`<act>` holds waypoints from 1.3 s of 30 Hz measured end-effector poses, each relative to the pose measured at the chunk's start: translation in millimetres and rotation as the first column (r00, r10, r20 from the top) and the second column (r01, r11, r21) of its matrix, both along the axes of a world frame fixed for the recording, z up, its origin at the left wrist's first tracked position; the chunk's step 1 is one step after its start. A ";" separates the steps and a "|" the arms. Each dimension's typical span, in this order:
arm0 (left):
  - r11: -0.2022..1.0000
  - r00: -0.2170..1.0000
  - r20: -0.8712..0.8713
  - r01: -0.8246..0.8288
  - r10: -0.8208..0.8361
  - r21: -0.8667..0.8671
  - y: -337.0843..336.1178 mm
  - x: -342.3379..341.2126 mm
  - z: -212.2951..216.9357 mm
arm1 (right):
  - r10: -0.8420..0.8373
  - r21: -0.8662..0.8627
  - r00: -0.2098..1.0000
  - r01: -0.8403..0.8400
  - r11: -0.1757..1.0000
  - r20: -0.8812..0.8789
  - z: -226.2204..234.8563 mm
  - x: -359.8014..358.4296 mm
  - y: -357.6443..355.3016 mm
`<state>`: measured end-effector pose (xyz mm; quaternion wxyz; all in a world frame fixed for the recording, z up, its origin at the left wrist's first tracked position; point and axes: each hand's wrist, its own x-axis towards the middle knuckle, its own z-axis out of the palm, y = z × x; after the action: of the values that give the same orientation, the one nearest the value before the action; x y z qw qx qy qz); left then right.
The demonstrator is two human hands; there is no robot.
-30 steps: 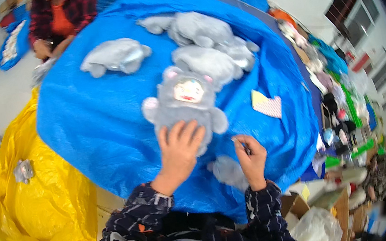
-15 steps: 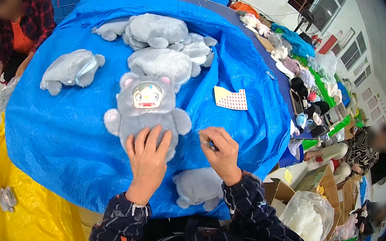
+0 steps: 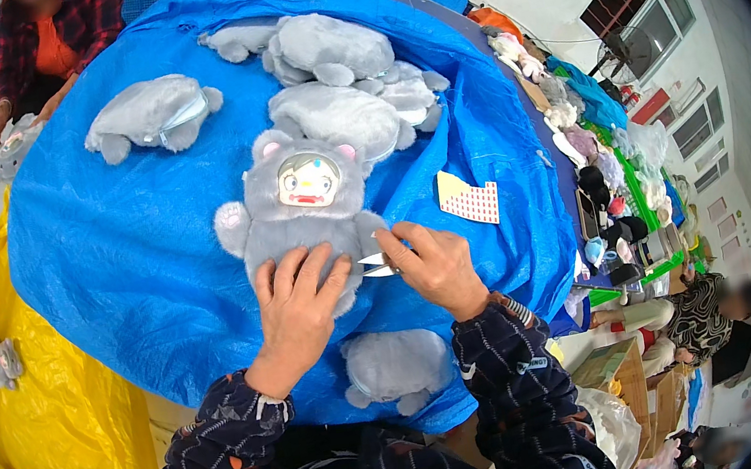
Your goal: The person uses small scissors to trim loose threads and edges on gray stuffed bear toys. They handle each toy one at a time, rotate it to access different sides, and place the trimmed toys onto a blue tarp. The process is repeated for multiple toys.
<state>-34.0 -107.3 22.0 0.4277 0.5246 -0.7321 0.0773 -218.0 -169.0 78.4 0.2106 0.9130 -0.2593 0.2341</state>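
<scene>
A grey plush bear with pink ears and a doll-like face lies face up on blue sheeting. My left hand rests on its belly, fingers spread and laid flat. In my right hand is a small pair of scissors, its pointed blades apart and directed left at the bear's side. The fingertips of that hand are next to the bear's arm. A grey plush piece lies nearer me, below my hands.
Several grey plush pieces are heaped beyond the bear, and another lies left. A red-dotted sticker sheet sits on the blue sheeting at right. Yellow sheeting spreads lower left. A co-worker is at upper left.
My right hand has moved up and rightward, bringing the scissors to the bear's side with blades now showing. My left hand stays on the bear. The whole view has shifted slightly.
</scene>
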 end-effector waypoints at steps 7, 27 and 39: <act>0.999 0.999 -0.005 0.033 -0.033 0.015 -0.3 0.1 0.8 | -0.094 0.123 0.988 0.109 0.986 -0.120 1.7 -3.4 1.1; 0.998 0.999 0.032 0.042 -0.044 0.035 -2.4 4.8 6.5 | -0.106 0.299 0.994 0.091 0.950 0.033 -15.0 1.5 -3.1; 0.982 0.989 -0.029 0.149 -0.146 0.120 7.4 13.0 23.3 | -0.156 0.427 0.882 -0.055 0.902 0.444 -20.6 -5.8 7.5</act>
<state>-21.0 -99.9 45.4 0.4066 0.4949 -0.7680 -0.0048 -223.8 -161.5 57.8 -0.0574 0.8457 -0.3715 0.3788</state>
